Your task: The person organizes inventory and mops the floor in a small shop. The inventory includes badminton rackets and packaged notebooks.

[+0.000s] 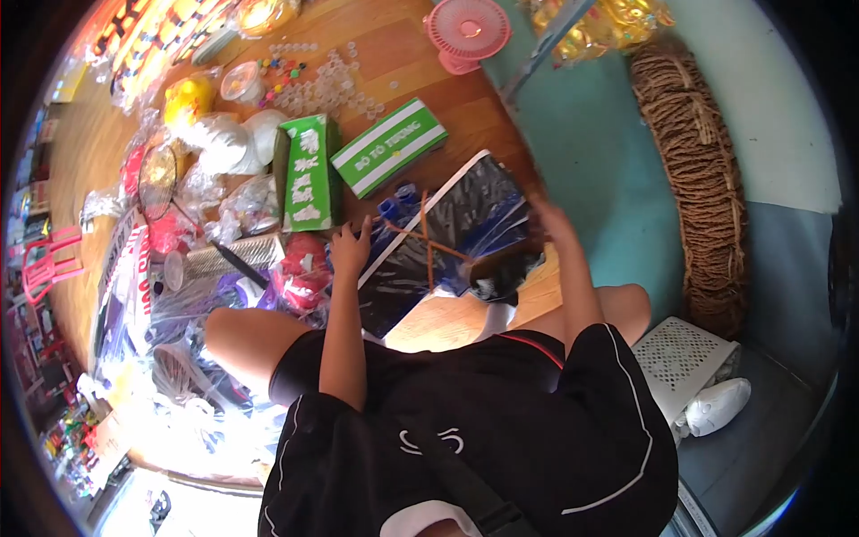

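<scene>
In front of my crossed legs lies a flat bundle (465,215) wrapped in black plastic, with a white strip along it. Crossed orange-brown bands (428,240) run over the bundle. My left hand (350,243) is at its left side, fingers spread, holding nothing that I can see. At the bundle's right edge is my right hand (551,220); its fingers are blurred and partly hidden, so its grip does not show. Small blue pieces (396,205) sit just beyond the bundle. Behind them are a green-and-white box (388,148) with lettering and a second green box (308,174).
Clear beads (338,85) are scattered at the back, near a pink fan (467,31). Plastic-wrapped goods and a red bag (302,271) crowd the left side. On the right stand a thick rope coil (693,179) and a white perforated stool (684,358).
</scene>
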Tool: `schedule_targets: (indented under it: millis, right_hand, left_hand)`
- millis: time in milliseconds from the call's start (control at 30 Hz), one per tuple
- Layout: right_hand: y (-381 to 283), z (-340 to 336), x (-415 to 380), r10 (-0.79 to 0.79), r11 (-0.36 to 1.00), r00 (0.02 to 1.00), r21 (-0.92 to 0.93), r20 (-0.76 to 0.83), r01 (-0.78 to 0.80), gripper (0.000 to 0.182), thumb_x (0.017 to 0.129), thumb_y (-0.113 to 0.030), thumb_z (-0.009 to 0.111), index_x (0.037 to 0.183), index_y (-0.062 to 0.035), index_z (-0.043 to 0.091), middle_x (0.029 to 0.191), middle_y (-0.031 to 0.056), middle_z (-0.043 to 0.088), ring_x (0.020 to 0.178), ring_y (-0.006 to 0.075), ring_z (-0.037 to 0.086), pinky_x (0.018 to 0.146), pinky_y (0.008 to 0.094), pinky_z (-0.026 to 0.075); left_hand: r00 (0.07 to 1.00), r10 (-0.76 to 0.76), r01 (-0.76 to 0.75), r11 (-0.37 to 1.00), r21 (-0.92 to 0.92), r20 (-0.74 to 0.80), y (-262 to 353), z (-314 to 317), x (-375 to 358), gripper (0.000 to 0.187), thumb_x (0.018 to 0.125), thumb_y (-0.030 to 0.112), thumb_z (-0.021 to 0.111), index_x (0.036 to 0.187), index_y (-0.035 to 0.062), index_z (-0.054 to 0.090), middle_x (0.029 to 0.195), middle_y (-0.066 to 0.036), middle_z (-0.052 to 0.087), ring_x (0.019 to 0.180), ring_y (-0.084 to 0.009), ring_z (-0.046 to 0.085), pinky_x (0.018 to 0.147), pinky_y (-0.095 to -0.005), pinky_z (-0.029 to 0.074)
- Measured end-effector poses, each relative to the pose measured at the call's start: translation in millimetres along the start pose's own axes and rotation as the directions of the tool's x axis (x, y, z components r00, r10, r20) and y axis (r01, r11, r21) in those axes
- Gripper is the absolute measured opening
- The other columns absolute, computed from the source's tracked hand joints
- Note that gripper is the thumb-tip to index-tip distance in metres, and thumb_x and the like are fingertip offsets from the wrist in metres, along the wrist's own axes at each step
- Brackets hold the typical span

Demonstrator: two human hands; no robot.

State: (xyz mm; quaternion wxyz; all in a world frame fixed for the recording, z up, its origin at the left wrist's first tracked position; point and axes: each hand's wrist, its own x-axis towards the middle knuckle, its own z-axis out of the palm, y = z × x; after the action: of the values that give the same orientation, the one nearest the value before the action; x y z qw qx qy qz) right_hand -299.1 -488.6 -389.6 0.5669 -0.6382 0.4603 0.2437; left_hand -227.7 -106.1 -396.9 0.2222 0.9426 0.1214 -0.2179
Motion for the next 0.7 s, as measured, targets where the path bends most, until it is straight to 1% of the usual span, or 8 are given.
schedule_targets:
  millis: [167,267,333,467,500,600,633,700]
  right_hand:
    - [14.0,-4.0,-1.8,0.058,0.972,0.979,0.233,-0.193,-0.012,0.071,0.069,-0.063,0.052,0.111,-0.0065,0.048,0.109,0.0151,0.046,0.092,0.0298,0.05,0.077,0.043,0.044]
    - [54.8,29.0,26.5,0.367,0.759,0.913,0.625,-0.176,-0.184,0.074,0.071,-0.065,0.047,0.117,-0.0082,0.041,0.113,0.0147,0.041,0.096,0.0306,0.047,0.078,0.0465,0.043]
    - [88.4,70.4,38.4,0.379,0.679,0.912,0.717,-0.154,-0.161,0.069,0.074,-0.064,0.041,0.116,-0.0088,0.041,0.104,0.0148,0.046,0.094,0.0316,0.048,0.077,0.0479,0.043]
    - [169.7,156.7,64.4,0.474,0.609,0.876,0.75,-0.085,-0.257,0.068,0.078,-0.063,0.035,0.118,-0.0088,0.041,0.099,0.017,0.051,0.091,0.0295,0.051,0.077,0.0427,0.044]
    - [213.4,195.8,132.5,0.2,0.726,0.946,0.687,-0.257,0.033,0.072,0.075,-0.068,0.035,0.114,-0.0083,0.045,0.095,0.0153,0.052,0.082,0.0267,0.054,0.076,0.038,0.045]
    - [185.9,198.1,77.9,0.187,0.617,0.974,0.787,-0.127,-0.016,0.071,0.074,-0.068,0.037,0.11,-0.0082,0.048,0.096,0.0132,0.052,0.082,0.0249,0.054,0.077,0.0355,0.044]
    - [107.3,174.1,2.5,0.446,0.637,0.895,0.701,0.002,-0.319,0.071,0.076,-0.067,0.034,0.111,-0.0073,0.048,0.105,0.0125,0.052,0.095,0.025,0.052,0.083,0.0379,0.041]
    - [108.2,172.0,3.6,0.474,0.685,0.88,0.613,0.036,-0.394,0.076,0.075,-0.069,0.029,0.118,-0.0073,0.043,0.113,0.0123,0.049,0.103,0.0276,0.047,0.085,0.0413,0.039]
  left_hand:
    - [0.987,-0.153,0.158,0.979,0.127,-0.053,-1.8,-12.6,-2.3,0.071,0.077,0.065,0.034,0.108,0.0039,0.053,0.111,-0.024,0.048,0.105,-0.0424,0.043,0.088,-0.0478,0.035]
    - [0.996,-0.09,0.086,0.977,0.193,0.01,9.8,-9.5,11.8,0.071,0.077,0.065,0.034,0.106,0.0035,0.055,0.108,-0.023,0.051,0.103,-0.0399,0.047,0.086,-0.0447,0.036]
    - [0.966,0.182,-0.07,0.869,-0.49,0.185,21.5,6.9,29.9,0.071,0.076,0.064,0.038,0.103,0.0013,0.056,0.1,-0.023,0.056,0.099,-0.0346,0.052,0.085,-0.0389,0.038]
    - [0.943,0.284,-0.194,0.892,-0.409,0.174,63.3,8.3,25.6,0.066,0.072,0.057,0.053,0.104,-0.0008,0.055,0.092,-0.023,0.059,0.095,-0.0287,0.056,0.084,-0.0334,0.04]
    - [0.939,0.305,-0.233,0.905,-0.357,0.161,71.6,-2.3,16.5,0.064,0.069,0.051,0.059,0.104,-0.0017,0.054,0.092,-0.023,0.059,0.095,-0.028,0.056,0.084,-0.0329,0.04]
    - [0.946,0.304,-0.243,0.894,-0.376,0.113,57.0,12.8,23.4,0.063,0.062,0.039,0.072,0.106,-0.0024,0.054,0.096,-0.02,0.059,0.095,-0.0247,0.056,0.083,-0.0298,0.04]
    - [0.949,0.304,-0.233,0.85,-0.473,0.079,53.7,18.3,25.7,0.062,0.062,0.038,0.072,0.106,-0.0021,0.054,0.098,-0.018,0.058,0.096,-0.0231,0.055,0.084,-0.0288,0.04]
    - [0.96,0.275,-0.171,0.722,-0.67,0.052,49.4,27.8,27.8,0.059,0.064,0.035,0.072,0.108,-0.0007,0.054,0.104,-0.013,0.057,0.097,-0.0184,0.052,0.085,-0.0267,0.037]
